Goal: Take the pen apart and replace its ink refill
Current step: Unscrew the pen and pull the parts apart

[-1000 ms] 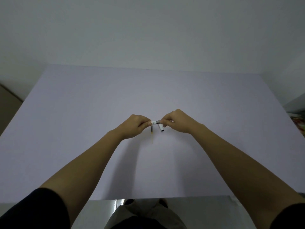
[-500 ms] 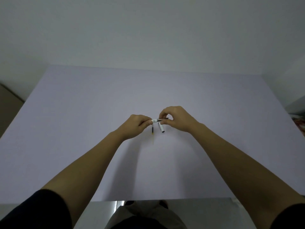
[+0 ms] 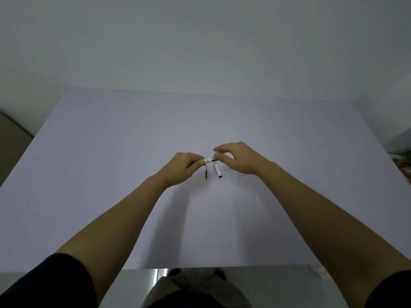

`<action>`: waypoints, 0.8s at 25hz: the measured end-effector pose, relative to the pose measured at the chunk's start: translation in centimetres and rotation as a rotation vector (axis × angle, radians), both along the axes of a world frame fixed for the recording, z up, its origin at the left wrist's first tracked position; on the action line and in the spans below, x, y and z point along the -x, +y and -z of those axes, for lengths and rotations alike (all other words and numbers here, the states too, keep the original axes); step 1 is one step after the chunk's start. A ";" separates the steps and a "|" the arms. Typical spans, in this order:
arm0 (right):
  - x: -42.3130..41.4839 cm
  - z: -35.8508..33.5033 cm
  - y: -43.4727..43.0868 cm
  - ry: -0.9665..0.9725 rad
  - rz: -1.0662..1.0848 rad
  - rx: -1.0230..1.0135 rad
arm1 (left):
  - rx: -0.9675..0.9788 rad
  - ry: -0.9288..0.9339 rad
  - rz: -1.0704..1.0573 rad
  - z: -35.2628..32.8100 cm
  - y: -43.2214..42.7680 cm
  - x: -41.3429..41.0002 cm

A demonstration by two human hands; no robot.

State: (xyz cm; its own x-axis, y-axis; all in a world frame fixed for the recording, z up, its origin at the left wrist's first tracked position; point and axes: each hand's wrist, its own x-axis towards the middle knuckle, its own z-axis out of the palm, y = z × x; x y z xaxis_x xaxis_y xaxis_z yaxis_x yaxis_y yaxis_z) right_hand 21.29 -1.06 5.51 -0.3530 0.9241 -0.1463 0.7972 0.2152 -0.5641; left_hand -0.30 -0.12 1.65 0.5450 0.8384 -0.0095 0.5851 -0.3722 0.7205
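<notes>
Both hands pinch white pen barrel (image 3: 208, 160): left hand (image 3: 182, 168), right hand (image 3: 239, 157); label unreadable.

A single head-worn wide-angle camera looks forward and down from above the person's shoulders, both forearms running up from the bottom corners to meet at frame centre. The pale table (image 3: 111, 174) fills the middle band, its near edge low in the frame, the wall (image 3: 200, 41) rising beyond its far edge. The view stands well back from the hands, which appear small; straight edges bow toward the borders.
</notes>
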 end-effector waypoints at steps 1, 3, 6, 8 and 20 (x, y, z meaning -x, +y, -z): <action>0.0 0.1 0.1 -0.033 -0.004 0.016 | 0.001 0.001 0.003 0.0 -0.1 0.0; 0.0 -0.1 0.1 -0.036 -0.021 -0.019 | 0.010 -0.006 -0.001 0.0 -0.2 0.0; -0.1 -0.5 -0.1 0.025 -0.037 -0.098 | 0.019 -0.019 -0.020 0.1 -0.3 0.0; -0.3 -0.5 -0.2 0.012 0.005 -0.050 | 0.022 -0.018 -0.021 0.0 -0.3 0.1; -0.8 -0.4 0.4 0.059 0.058 0.047 | -0.047 -0.067 0.026 -0.4 -0.4 -0.3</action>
State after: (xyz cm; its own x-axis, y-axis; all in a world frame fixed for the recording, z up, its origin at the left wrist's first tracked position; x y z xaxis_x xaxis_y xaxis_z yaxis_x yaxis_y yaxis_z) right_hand 22.12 -0.70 5.91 -0.3087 0.9357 -0.1708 0.7728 0.1420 -0.6185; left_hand 0.02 -0.51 2.03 0.5644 0.8228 0.0665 0.5260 -0.4206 0.7392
